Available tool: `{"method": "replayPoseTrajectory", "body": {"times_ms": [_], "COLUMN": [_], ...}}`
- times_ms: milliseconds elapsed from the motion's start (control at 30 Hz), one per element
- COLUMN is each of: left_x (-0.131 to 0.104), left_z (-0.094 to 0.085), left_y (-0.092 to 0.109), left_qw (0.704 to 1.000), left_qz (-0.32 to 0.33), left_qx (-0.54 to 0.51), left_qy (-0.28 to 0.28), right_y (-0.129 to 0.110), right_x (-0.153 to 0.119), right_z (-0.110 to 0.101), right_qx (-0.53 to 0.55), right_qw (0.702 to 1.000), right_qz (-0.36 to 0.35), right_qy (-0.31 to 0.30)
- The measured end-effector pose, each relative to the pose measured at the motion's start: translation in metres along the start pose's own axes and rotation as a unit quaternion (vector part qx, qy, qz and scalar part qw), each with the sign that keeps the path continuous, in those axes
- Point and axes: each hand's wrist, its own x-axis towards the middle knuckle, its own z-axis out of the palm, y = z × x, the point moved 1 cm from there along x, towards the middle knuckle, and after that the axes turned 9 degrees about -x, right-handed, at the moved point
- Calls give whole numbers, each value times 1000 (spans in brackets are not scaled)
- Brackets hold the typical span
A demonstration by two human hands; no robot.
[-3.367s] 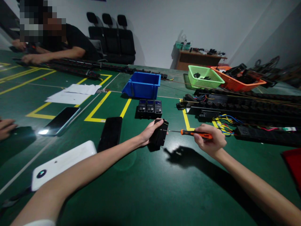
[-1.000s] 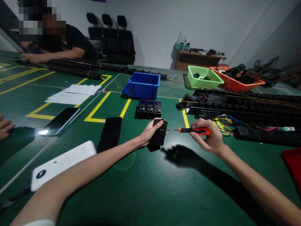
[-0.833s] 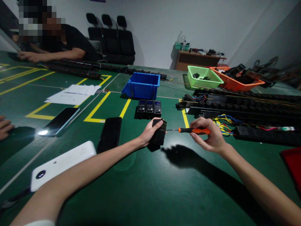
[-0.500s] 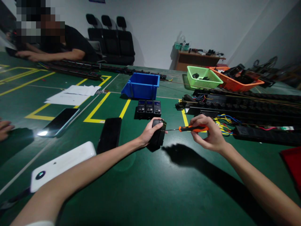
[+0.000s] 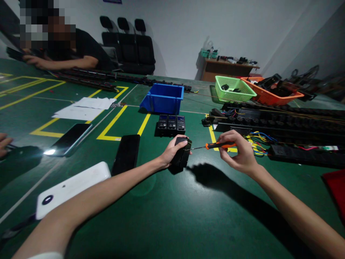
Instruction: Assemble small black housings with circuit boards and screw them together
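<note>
My left hand is closed around a small black box-shaped device, tilted up just above the green table. In my right hand I pinch the orange and black handle of a screwdriver. Its thin shaft points left and its tip reaches the device's right side; whether it sits in a screw cannot be made out. Behind my left hand stand three black modules in a row. A black phone lies left of the held device.
Around the table are a blue bin, a green basket, an orange basket and long black wired assemblies. On the left lie paper sheets, a lit phone and a white device. A person works across the table.
My right hand's fingers have shifted slightly along the screwdriver handle. The device stays in my left hand. The hand at the far left edge has moved a little.
</note>
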Motion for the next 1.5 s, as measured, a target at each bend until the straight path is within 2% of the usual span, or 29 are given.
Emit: {"method": "replayPoseTrajectory", "body": {"times_ms": [300,533,733,1500], "left_x": [0,0,0,0], "left_z": [-1,-2,-2,-1], "left_y": [0,0,-1,-1], "left_qw": [1000,1000,1000,1000], "left_qz": [2,-1,2,-5], "left_qx": [1,6,4,2], "left_qy": [-12,-15,-26,-12], "right_y": [0,7,7,7], "right_x": [-3,-4,-4,-7], "right_z": [6,7,8,10], "right_qx": [34,62,69,66], "right_qw": [987,974,975,982], "right_qz": [156,216,212,177], "right_qy": [2,25,17,20]}}
